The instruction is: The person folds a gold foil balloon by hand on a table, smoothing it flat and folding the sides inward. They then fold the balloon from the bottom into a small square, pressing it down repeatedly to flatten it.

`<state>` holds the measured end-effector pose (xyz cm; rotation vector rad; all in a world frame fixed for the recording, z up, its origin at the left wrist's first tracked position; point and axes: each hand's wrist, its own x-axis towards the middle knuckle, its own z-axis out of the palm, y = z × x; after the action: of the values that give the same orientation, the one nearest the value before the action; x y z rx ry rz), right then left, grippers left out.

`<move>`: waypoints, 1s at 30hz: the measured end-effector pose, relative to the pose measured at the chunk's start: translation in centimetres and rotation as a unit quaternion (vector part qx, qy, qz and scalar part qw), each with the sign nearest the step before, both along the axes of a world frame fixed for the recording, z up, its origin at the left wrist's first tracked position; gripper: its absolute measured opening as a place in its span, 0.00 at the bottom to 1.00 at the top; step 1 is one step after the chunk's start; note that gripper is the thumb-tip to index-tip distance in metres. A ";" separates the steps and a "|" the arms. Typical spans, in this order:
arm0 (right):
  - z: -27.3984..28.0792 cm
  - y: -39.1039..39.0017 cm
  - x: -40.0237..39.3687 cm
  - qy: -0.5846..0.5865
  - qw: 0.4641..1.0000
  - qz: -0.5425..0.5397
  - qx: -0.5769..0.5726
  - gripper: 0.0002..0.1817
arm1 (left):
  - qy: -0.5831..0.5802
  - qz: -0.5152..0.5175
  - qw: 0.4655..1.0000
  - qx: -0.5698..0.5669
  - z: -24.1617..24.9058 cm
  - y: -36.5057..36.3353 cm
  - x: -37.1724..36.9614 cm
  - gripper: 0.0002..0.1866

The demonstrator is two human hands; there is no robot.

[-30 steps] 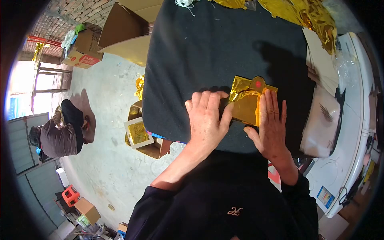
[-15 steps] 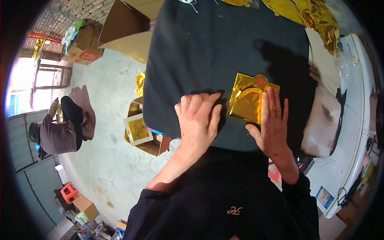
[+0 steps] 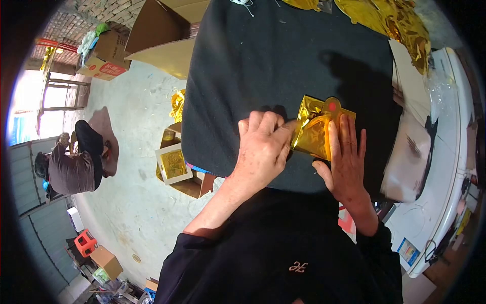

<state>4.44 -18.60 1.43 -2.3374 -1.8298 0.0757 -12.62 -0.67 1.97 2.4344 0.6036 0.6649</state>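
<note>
A folded sheet of shiny gold foil [image 3: 310, 133] lies on the black cloth, with a rounded tab bearing a red dot [image 3: 332, 107] at its far edge. My right hand [image 3: 347, 157] rests flat over the foil's right part, fingers stretched out and thumb apart. At the left edge of the foil is my left hand [image 3: 260, 144], its fingers curled and its forefinger reaching the edge. The fingertips there are blurred, and whatever may be between them is hidden.
The black cloth [image 3: 243, 66] covers the work surface. More gold foil [image 3: 390, 25] is heaped at the far right, by pale card sheets [image 3: 407, 81]. Left of the surface stand an open cardboard box [image 3: 202, 185] and a larger carton [image 3: 157, 35]. Another person [image 3: 73, 164] sits at far left.
My left hand has moved right, from the bare cloth to the foil's left edge, and its fingers have curled in. My right hand stays flat on the foil.
</note>
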 end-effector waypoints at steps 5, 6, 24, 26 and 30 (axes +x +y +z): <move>0.1 0.1 0.0 0.001 1.000 -0.005 0.008 0.64 | 0.002 -0.004 1.000 -0.003 0.1 0.4 0.4 0.21; 0.1 0.1 -0.1 0.002 1.000 -0.005 0.009 0.64 | -0.008 0.015 1.000 0.000 -0.1 0.4 0.7 0.22; -0.4 -1.1 0.7 0.034 0.993 0.016 0.110 0.61 | 0.009 -0.043 0.999 0.015 -0.6 1.6 -0.3 0.19; -0.7 -1.7 0.9 0.099 0.978 0.001 0.185 0.61 | 0.008 -0.047 0.999 0.012 -0.6 1.7 -0.4 0.20; -0.8 -1.9 0.4 0.254 0.925 -0.036 0.279 0.64 | 0.009 -0.055 0.998 0.005 -0.3 1.7 -0.5 0.20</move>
<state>4.89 -20.46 0.65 -1.7691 -1.2955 0.1184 -13.16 1.04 1.63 2.4653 0.4719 0.6021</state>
